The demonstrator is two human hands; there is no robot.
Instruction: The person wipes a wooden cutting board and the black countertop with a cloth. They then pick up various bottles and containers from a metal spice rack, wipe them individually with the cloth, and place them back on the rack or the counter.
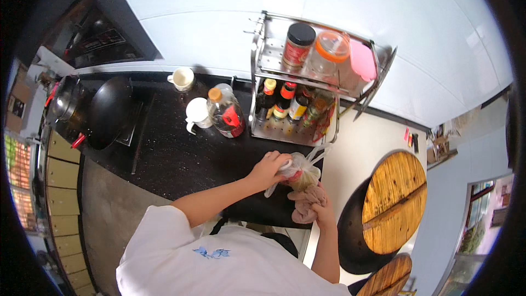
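A: What are the hands doing in the head view?

B: The left hand [269,168] is gripping the top of a thin plastic bag [300,171], with the fingers curled tight around the gathered part. The right hand [324,212] is closing around a pinkish cloth [305,203] and is pressing it just under the bag

A: Where is the bag sitting?

B: It is resting at the near edge of the black counter [181,159], just in front of the metal rack [263,60]. Something reddish is showing inside it, but I cannot tell what it is

A: And what is standing around it?

B: Bottles [284,100] are standing on the lower shelf of the rack, and jars [297,45] on the upper one. A big oil bottle [226,112] and a white mug [197,114] are standing left of the rack, and a black wok [108,111] is lying further left. A round wooden lid [394,200] is lying on the right side, well apart from the hands
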